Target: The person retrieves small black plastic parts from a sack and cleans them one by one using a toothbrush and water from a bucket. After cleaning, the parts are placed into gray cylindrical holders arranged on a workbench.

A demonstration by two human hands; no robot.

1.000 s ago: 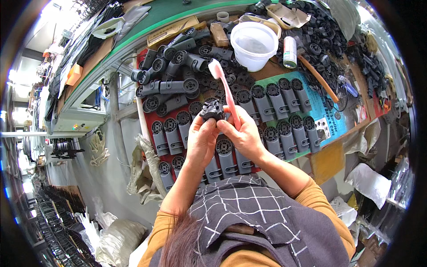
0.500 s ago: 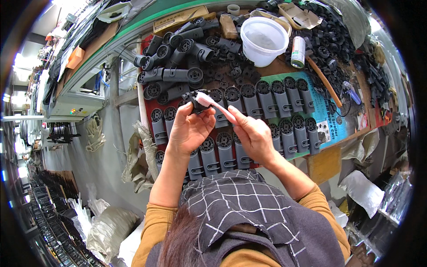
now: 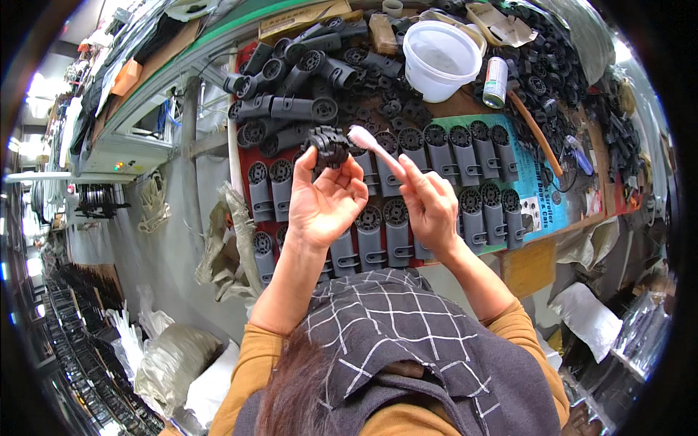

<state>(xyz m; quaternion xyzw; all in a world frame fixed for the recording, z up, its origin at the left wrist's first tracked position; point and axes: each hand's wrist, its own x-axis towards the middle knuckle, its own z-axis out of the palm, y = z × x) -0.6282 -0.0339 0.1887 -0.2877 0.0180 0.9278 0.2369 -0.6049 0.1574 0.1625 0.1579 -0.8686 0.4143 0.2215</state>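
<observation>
Now the left hand is tilting the black toothed part upward, fingers gripping it; the right hand, fingers closed on the pink toothbrush, is bringing the bristles back to it for brushing.

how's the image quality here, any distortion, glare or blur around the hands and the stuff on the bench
Head view: strong fisheye bending, the workbench edge curves and a black rim frames the picture; blown-out glare at the far left, where detail is lost; the left hand with the black toothed part and the right hand with the pink brush are evenly lit and fairly sharp; the white bucket shows mild glare.
</observation>
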